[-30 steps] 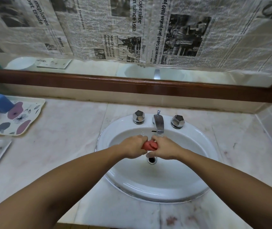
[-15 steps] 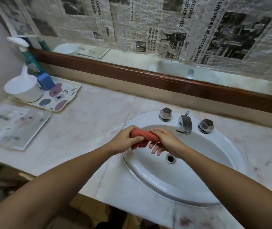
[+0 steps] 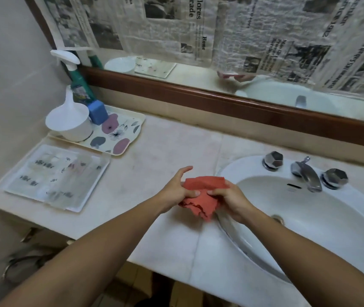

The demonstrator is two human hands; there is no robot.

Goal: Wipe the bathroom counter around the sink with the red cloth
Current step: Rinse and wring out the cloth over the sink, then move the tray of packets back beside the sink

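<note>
Both hands hold the red cloth (image 3: 201,197) just above the worktop (image 3: 172,151), at the sink's (image 3: 309,218) nine o'clock rim: the left hand (image 3: 177,191) has its grip pinching the cloth's left side with the forefinger lifted free, and the right hand (image 3: 229,200) has its grip curled round the right side. The step in hand looks to be opening the bunched cloth, so it would go best spread into a flat pad and pressed down under one palm. Wiping should then sweep in overlapping strokes from the rim towards the floral tray (image 3: 119,131) at ten o'clock, stopping short of it.
</note>
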